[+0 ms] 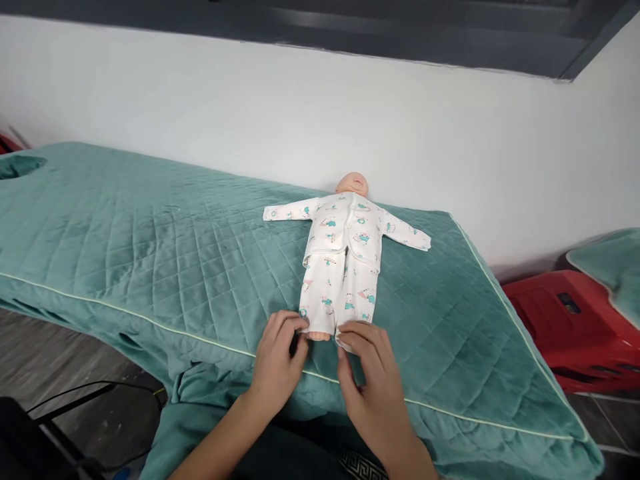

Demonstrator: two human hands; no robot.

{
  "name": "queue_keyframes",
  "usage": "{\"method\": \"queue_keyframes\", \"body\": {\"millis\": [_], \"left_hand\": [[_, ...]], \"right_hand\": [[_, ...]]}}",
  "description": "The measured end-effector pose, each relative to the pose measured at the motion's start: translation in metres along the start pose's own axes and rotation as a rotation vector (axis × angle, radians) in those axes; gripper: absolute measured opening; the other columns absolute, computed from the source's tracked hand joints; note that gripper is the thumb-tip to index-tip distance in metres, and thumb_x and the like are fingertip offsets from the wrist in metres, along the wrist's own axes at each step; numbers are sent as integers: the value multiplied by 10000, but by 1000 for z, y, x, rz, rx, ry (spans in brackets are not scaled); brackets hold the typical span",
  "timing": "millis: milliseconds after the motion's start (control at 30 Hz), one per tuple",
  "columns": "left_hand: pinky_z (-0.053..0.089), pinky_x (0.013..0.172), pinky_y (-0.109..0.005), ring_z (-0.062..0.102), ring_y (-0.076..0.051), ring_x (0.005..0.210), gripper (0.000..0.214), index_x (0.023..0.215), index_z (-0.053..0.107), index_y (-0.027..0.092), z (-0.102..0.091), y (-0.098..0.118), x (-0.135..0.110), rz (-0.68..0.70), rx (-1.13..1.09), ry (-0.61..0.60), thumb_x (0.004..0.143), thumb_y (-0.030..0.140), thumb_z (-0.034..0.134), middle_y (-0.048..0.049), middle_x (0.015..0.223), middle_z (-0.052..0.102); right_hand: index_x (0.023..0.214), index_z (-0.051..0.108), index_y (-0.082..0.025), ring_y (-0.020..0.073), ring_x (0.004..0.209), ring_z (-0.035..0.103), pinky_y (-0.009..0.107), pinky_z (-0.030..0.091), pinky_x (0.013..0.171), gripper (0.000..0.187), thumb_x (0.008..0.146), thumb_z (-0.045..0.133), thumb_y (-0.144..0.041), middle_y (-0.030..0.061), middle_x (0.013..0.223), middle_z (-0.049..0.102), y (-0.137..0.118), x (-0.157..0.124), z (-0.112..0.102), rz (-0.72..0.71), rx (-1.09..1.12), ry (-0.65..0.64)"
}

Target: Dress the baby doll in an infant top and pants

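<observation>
A baby doll (345, 250) lies on its back on a green quilted bed cover (150, 247), head toward the white wall, arms spread. It wears a white printed top and matching trousers (335, 293). My left hand (277, 363) pinches the cuff of the doll's left-side trouser leg, where a bare foot shows. Fingers of my right hand (373, 380) are curled on the cuff of the other trouser leg.
The bed (75, 220) has a face hole at its far left end and a pale piped edge along the front. A red stool or box (565, 320) stands to the right, beside another green-covered piece. Black cables lie on the floor at lower left.
</observation>
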State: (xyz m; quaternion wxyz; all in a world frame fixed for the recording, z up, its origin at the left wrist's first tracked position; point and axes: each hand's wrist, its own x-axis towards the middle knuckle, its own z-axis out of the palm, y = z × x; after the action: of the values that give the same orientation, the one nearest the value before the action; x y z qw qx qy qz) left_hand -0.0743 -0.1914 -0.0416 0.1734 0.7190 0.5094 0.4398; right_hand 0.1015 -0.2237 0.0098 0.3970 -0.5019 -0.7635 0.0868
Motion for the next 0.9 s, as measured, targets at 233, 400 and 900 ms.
{"method": "queue_keyframes", "body": {"millis": [233,400,900], "left_hand": [[471,797,-307,576,-163,908,123,980,563,226,-6,0,3,4,-247,4,964,121,501,-35,973,595],[465,830,-298,583,-155,920,130,992,559,222,-12,-4,-1,-3,-313,-53,971,113,491,-37,988,587],[491,880,-314,614,-177,974,137,1029,576,214,-94,-97,-24,123,183,16,943,127,514,-57,1030,639]], "right_hand": [[1065,550,-229,261,979,584,429,453,842,240,900,500,-62,68,1053,655,3,19,18,24,-192,-109],[974,543,-217,225,913,573,403,433,828,173,922,510,-55,39,959,654,4,20,18,-10,-159,-67],[1195,594,-206,250,1210,590,452,502,1005,325,910,576,-51,109,1222,648,16,-20,3,-84,44,135]]}}
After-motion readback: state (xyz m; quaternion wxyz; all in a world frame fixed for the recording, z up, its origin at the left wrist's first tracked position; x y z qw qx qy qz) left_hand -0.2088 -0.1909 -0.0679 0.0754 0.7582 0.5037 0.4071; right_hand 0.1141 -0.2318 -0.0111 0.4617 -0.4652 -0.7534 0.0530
